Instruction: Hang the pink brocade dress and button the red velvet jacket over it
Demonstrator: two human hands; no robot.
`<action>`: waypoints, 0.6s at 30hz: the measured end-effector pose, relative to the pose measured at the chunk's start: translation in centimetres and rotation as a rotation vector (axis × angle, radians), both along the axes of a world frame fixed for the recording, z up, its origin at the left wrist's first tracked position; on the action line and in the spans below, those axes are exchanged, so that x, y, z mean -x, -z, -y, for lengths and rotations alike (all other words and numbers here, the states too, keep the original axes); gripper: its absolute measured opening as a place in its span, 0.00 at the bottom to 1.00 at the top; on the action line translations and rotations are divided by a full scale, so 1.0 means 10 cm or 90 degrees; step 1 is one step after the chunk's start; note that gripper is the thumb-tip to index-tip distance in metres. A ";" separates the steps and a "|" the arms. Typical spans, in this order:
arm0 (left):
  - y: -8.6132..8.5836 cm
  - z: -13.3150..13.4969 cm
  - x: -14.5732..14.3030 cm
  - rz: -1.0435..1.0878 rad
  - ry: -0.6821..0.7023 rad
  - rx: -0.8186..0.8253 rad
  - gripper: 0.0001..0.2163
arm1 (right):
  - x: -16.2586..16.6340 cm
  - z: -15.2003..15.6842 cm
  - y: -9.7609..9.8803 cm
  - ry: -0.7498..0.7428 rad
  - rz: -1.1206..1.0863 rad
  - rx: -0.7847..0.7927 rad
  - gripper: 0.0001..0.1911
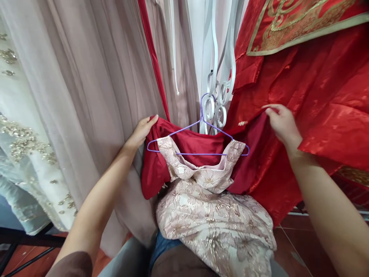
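A pink and gold brocade dress (213,215) hangs on a purple wire hanger (198,148) hooked on a white scrolled metal grille (215,104). Behind it spreads a dark red cloth (196,142). My left hand (142,130) grips the left upper edge of that red cloth, fingers closed over it. My right hand (281,121) pinches the cloth's right upper edge next to a shiny red satin garment (317,96).
Pale mauve tulle gowns (95,96) hang to the left, with a white gown with gold sequins (20,146) at the far left. A black rack base (25,240) stands on the reddish tiled floor (294,238). Gold-embroidered red fabric (294,23) hangs at the top right.
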State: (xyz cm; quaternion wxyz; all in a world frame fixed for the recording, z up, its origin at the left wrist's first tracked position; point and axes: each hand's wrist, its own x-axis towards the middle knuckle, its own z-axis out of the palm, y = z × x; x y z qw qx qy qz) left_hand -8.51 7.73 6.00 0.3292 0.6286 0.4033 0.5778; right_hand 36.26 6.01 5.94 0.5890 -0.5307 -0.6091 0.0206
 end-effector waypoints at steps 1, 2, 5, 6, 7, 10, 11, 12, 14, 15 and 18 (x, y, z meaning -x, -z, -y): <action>-0.04 0.03 -0.02 -0.029 -0.059 -0.067 0.19 | -0.02 0.02 -0.04 0.031 -0.014 -0.025 0.13; -0.05 0.07 -0.03 -0.064 -0.124 -0.135 0.19 | -0.03 0.07 -0.07 0.059 -0.020 -0.052 0.12; -0.02 0.28 -0.03 -0.171 -0.301 -0.292 0.15 | 0.01 0.33 -0.09 0.101 0.025 -0.134 0.11; 0.01 0.37 -0.02 -0.196 -0.350 -0.319 0.14 | 0.04 0.45 -0.08 0.100 0.056 -0.156 0.11; 0.06 0.46 -0.01 -0.212 -0.396 -0.338 0.14 | 0.08 0.59 -0.05 0.104 0.081 -0.175 0.11; 0.28 0.73 0.03 -0.224 -0.512 -0.358 0.12 | 0.25 1.03 0.12 0.125 0.148 -0.159 0.11; 0.39 0.81 0.02 -0.218 -0.534 -0.357 0.12 | 0.32 1.16 0.19 0.128 0.142 -0.133 0.11; 0.50 0.89 -0.01 -0.215 -0.541 -0.354 0.10 | 0.39 1.27 0.28 0.122 0.109 -0.105 0.11; 0.75 1.00 -0.13 -0.210 -0.526 -0.340 0.08 | 0.56 1.41 0.48 0.050 0.047 0.023 0.10; 0.87 1.05 -0.22 -0.221 -0.494 -0.334 0.05 | 0.65 1.44 0.59 0.004 0.013 0.066 0.11; 1.14 1.10 -0.57 -0.231 -0.379 -0.287 0.01 | 0.96 1.41 0.88 -0.177 -0.028 0.199 0.14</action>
